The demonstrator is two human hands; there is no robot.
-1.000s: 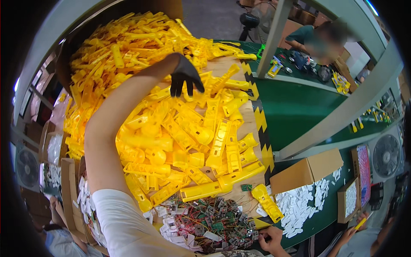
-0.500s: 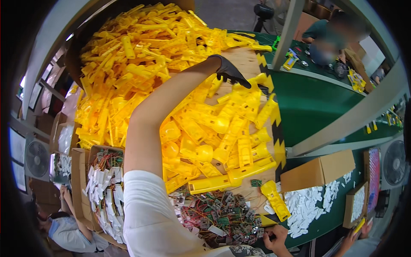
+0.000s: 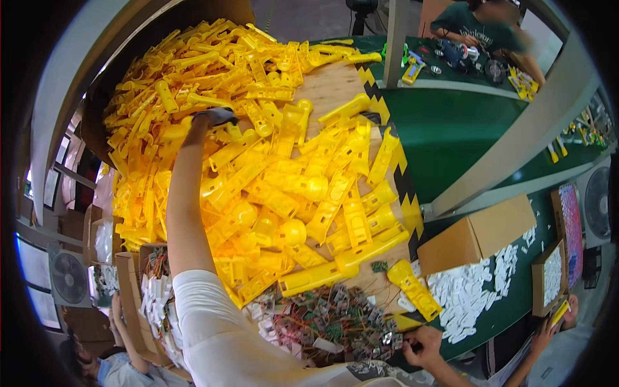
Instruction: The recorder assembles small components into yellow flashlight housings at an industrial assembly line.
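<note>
My left arm, in a white sleeve, stretches forward over a heap of yellow plastic shell parts (image 3: 277, 187). My left hand (image 3: 218, 116), in a dark glove, lies low among the yellow parts on the far left side; its fingers are mostly hidden, so their grip does not show. Near the lower edge, my right hand (image 3: 423, 346) stays bent with curled fingers beside a pile of small circuit boards with wires (image 3: 335, 322). Whatever those fingers hold is hidden. A single yellow shell (image 3: 414, 291) lies just beyond that hand.
White small parts (image 3: 464, 300) lie by a cardboard box (image 3: 480, 235) at right. Another box (image 3: 132, 290) with white wired pieces stands at left. A grey metal post (image 3: 516, 148) crosses the green bench (image 3: 458, 142). Co-workers sit at far right, near right and lower left.
My left hand has swept left from the table's right side to the far left of the yellow heap. The view has shifted slightly. My right hand remains near the circuit boards.
</note>
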